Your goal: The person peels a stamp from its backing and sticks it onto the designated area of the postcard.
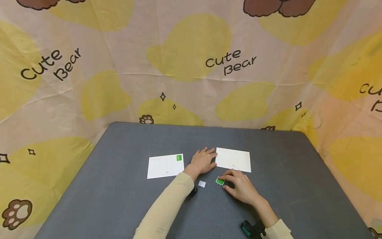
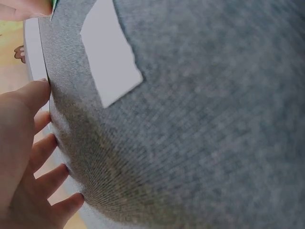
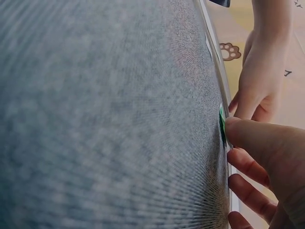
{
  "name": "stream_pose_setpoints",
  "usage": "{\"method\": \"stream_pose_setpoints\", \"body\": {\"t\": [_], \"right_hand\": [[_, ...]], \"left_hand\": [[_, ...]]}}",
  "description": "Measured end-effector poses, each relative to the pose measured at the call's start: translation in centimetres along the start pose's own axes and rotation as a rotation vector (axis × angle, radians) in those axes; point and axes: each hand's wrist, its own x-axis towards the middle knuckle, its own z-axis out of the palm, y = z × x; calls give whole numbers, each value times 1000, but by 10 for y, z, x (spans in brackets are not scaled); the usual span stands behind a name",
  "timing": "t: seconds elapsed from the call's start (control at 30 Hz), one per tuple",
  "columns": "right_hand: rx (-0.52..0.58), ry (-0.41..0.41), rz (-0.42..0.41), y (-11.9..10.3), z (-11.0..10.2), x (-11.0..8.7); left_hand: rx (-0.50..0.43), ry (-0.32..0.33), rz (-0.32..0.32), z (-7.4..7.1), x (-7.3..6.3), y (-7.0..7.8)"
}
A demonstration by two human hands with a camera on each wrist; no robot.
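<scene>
My right hand (image 1: 241,186) pinches a green stamp (image 1: 220,181) with a pale border low over the grey table, thumb and index finger at its right side. In the right wrist view, the stamp (image 3: 222,119) shows almost edge-on by the thumb tip. My left hand (image 1: 202,161) lies with fingers spread, its fingertips at the left edge of a white card (image 1: 233,159) that bears a small print near its bottom edge. Between my hands, nearer to me, is a small white paper piece (image 1: 202,184), larger in the left wrist view.
To the left of my left hand lies a second white card (image 1: 164,167), with a green stamp (image 1: 179,157) at its upper right corner. The grey table (image 1: 104,186) ends at a hanging cloth (image 1: 185,46) with yellow patches and lettering.
</scene>
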Motion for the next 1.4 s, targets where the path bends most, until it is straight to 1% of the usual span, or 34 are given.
{"method": "stream_pose_setpoints", "body": {"t": [0.27, 0.63, 0.67, 0.7, 0.87, 0.9, 1.13, 1.4], "right_hand": [[-1, -9, 12, -1, -2, 3], [-41, -13, 54, -4, 0, 6], [-41, -14, 58, -4, 0, 6], [-42, -13, 61, -4, 0, 6], [-35, 3, 60, -5, 1, 7], [-32, 8, 57, -5, 2, 7], [-9, 45, 44, -4, 3, 7], [7, 66, 49, -4, 4, 9]], "left_hand": [[15, 10, -6, -1, -1, 0], [-4, -3, -10, -2, -2, 0], [-4, 8, -2, -1, -1, 0], [-9, 4, -2, -1, -1, 0], [-7, 5, -1, -1, -1, 0], [-6, -7, -8, -2, -2, 1], [26, 1, -5, -2, -2, 1], [20, 11, -2, -1, -2, 1]]}}
